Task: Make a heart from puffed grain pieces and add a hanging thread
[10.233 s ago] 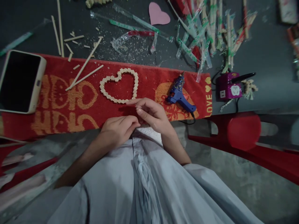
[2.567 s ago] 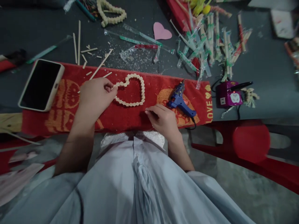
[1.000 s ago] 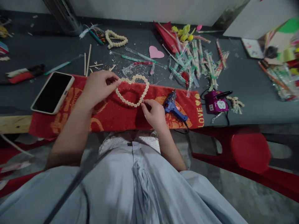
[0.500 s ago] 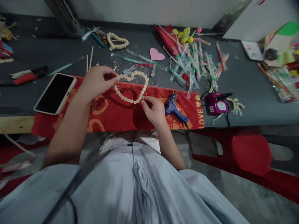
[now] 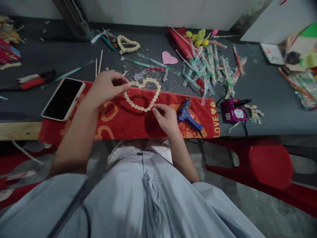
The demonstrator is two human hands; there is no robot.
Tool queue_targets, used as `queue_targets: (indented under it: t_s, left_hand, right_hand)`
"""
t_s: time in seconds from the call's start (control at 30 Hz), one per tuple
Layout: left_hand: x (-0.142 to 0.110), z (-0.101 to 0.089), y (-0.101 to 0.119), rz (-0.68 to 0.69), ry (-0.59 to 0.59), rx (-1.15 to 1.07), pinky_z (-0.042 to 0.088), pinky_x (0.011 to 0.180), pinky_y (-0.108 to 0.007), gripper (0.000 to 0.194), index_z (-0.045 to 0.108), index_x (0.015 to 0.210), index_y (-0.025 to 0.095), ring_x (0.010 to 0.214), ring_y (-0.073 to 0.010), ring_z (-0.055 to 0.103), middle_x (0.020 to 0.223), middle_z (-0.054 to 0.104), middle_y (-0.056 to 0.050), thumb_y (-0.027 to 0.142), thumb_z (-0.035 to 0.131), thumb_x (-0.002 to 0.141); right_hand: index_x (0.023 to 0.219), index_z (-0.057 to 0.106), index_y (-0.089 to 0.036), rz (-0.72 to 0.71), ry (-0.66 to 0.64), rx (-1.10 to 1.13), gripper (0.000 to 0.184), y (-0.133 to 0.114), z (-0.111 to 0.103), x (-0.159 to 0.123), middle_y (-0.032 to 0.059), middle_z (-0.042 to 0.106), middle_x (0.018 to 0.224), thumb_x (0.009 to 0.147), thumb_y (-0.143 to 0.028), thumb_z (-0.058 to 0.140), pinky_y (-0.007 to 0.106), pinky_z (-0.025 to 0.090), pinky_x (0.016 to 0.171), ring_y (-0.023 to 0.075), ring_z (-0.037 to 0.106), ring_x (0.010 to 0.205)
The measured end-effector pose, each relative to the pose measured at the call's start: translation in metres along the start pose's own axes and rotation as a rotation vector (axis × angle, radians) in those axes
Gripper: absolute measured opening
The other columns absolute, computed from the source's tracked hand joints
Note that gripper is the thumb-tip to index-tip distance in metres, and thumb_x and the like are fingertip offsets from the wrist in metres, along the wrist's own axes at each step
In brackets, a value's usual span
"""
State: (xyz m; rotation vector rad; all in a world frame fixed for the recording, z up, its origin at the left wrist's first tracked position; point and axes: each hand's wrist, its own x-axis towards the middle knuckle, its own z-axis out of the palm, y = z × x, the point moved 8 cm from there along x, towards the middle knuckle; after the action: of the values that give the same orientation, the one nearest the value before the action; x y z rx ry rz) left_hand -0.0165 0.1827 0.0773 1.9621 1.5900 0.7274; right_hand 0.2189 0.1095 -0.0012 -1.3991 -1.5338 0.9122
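Note:
A cream, bumpy heart-shaped frame (image 5: pixel 138 108) is held tilted above a red towel (image 5: pixel 123 129). My left hand (image 5: pixel 110 86) pinches its upper left lobe between thumb and fingers. At the lower right side, my right hand (image 5: pixel 165 117) grips it with thumb and fingertips. A blue glue gun (image 5: pixel 188 115) lies on the towel just right of my right hand. Beside my left forearm rests a phone (image 5: pixel 63 99) with a dark screen. A second, smaller cream heart frame (image 5: pixel 128 45) lies farther back on the grey table (image 5: pixel 153 36).
Behind the hands lie a pink paper heart (image 5: pixel 169 58) and a pile of wrapped sticks (image 5: pixel 210 66). A purple device (image 5: pixel 233 110) stands to the right. Black-and-red pliers (image 5: pixel 34 81) are at left. A red stool (image 5: pixel 269 162) stands below the table's front edge.
The whole view has shifted slightly, so everything appears a little farther right. Both hands keep their hold on the heart frame, with no clear movement of it.

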Motion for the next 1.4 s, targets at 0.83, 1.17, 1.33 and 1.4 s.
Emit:
queue_targets:
  t_s: [0.83, 1.17, 1.33, 1.4]
  left_hand:
    - [-0.039, -0.037, 0.037, 0.285, 0.338, -0.156, 0.063, 0.076, -0.029, 0.041, 0.080, 0.103, 0.023, 0.079, -0.0114, 0.074, 0.091, 0.076, 0.004, 0.061, 0.072, 0.091]
    - [-0.054, -0.032, 0.067, 0.259, 0.222, -0.135, 0.057, 0.077, -0.032, 0.036, 0.079, 0.099, 0.026, 0.090, -0.0166, 0.073, 0.099, 0.078, 0.001, 0.060, 0.069, 0.092]
    - [-0.053, -0.026, 0.070, 0.290, 0.184, -0.126, 0.056, 0.077, -0.032, 0.037, 0.079, 0.097, 0.026, 0.090, -0.0167, 0.072, 0.098, 0.077, 0.000, 0.061, 0.068, 0.094]
    - [-0.052, -0.023, 0.069, 0.273, 0.163, -0.114, 0.055, 0.077, -0.032, 0.039, 0.079, 0.097, 0.026, 0.091, -0.0178, 0.071, 0.097, 0.077, -0.001, 0.063, 0.067, 0.093]
  right_hand:
    - [0.089, 0.077, -0.022, -0.047, -0.002, 0.338, 0.044, -0.028, -0.016, 0.007, -0.0013, 0.069, 0.072, 0.088, -0.066, 0.073, 0.024, 0.047, 0.053, 0.0107, 0.056, 0.059]
    - [0.079, 0.076, -0.019, -0.022, -0.458, 0.395, 0.043, -0.060, 0.026, 0.021, 0.0014, 0.072, 0.074, 0.076, -0.061, 0.085, 0.026, 0.052, 0.064, 0.0131, 0.060, 0.068]
    - [0.077, 0.073, -0.019, -0.037, -0.540, 0.465, 0.046, -0.063, 0.036, 0.021, 0.0003, 0.069, 0.071, 0.075, -0.063, 0.086, 0.024, 0.049, 0.061, 0.0118, 0.059, 0.067]
    - [0.075, 0.073, -0.019, -0.019, -0.549, 0.464, 0.042, -0.061, 0.037, 0.022, -0.0004, 0.067, 0.069, 0.075, -0.058, 0.087, 0.024, 0.049, 0.061, 0.0114, 0.058, 0.066]
